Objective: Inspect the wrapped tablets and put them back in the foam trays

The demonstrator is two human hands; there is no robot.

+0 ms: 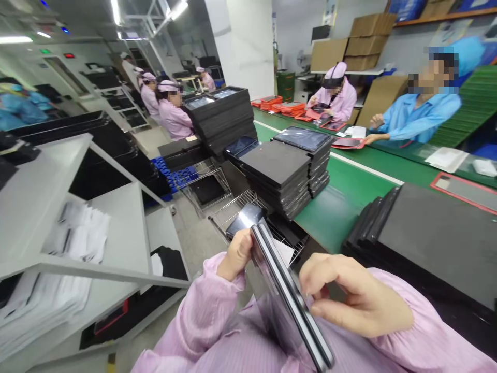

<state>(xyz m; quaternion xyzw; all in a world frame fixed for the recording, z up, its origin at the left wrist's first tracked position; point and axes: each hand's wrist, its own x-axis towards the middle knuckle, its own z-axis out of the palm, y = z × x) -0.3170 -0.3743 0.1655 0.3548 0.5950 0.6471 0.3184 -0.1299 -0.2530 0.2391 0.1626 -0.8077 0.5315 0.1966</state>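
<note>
In front of my body, two slim tablets (291,295) with silvery edges are held face to face on edge, tilted, with clear film showing on the near side. My left hand (237,254) grips their far upper end, thumb on top. Beside the right-hand face is my right hand (345,295), its thumb and fingers curled together in a pinch close to the edge. What lies between those fingertips, if anything, is hidden. Just beyond the tablets, a shiny dark-screened tablet (245,220) rests on a wire rack (217,215).
Black foam trays are stacked ahead (277,160) and at right (438,243) along a green conveyor bench (345,207). A grey shelf rack (116,267) with white papers (77,233) stands left. Across the bench, a co-worker in blue (423,119) handles a red-framed panel (347,143).
</note>
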